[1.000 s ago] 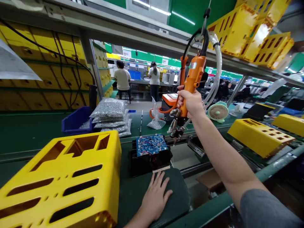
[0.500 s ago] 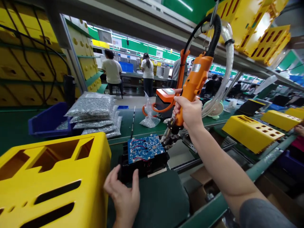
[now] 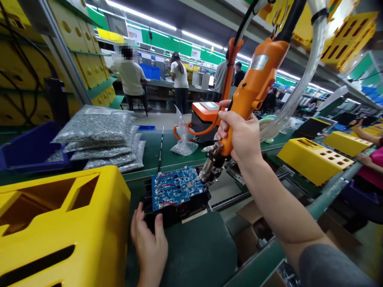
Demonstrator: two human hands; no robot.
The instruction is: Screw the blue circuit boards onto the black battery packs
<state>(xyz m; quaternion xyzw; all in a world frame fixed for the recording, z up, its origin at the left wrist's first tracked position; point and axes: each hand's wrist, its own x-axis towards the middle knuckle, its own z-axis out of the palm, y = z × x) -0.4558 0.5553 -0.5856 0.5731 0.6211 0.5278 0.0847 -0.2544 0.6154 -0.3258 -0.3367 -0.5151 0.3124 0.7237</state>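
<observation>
My right hand is wrapped round the orange power screwdriver, which slants down to the left. Its metal tip meets the right edge of the blue circuit board; whether it touches a screw is too small to tell. Red wires cross the board, which lies on a black housing on the green surface. At the housing's near left corner is my left hand, its thumb and fingers apart, against or very close to the black side.
A large yellow casing stands at the left. Behind are stacked silver bags, a blue bin, a clear bag of screws and an orange-black box. Yellow casings and another person's hands are at the right.
The view has shifted, and the screwdriver looks larger and nearer. Its tip is now at the board's right edge. My left hand has moved up closer against the black housing.
</observation>
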